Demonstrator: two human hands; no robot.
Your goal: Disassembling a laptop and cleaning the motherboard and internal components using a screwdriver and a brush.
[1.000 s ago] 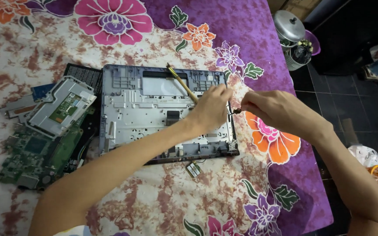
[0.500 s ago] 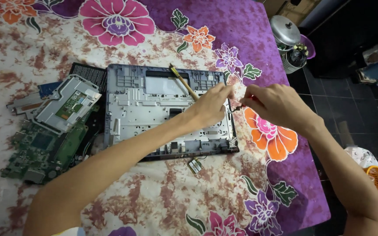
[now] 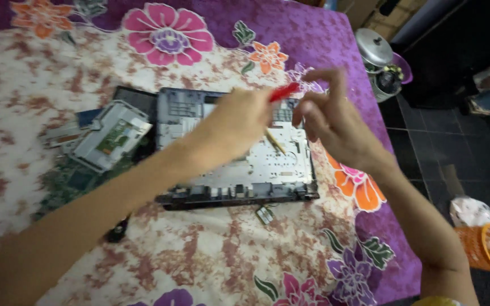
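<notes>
Purple cloth [image 3: 336,45] with big pink and orange flowers covers the bed, and an opened laptop shell [image 3: 239,170] lies on it nearer the right edge, its grey metal inside facing up. The left hand [image 3: 239,122] hangs above the shell's far half, fingers closed around a screwdriver with a red handle [image 3: 283,92] that sticks out to the right; a yellowish shaft [image 3: 275,141] shows just below that hand, over the metal plate. The right hand [image 3: 330,122] is raised just beside the red handle, fingers spread loosely and holding nothing I can make out. Off the shell's left side lie a green circuit board [image 3: 66,184] and a grey part [image 3: 109,136]. A small chip [image 3: 265,215] lies by the shell's near edge.
</notes>
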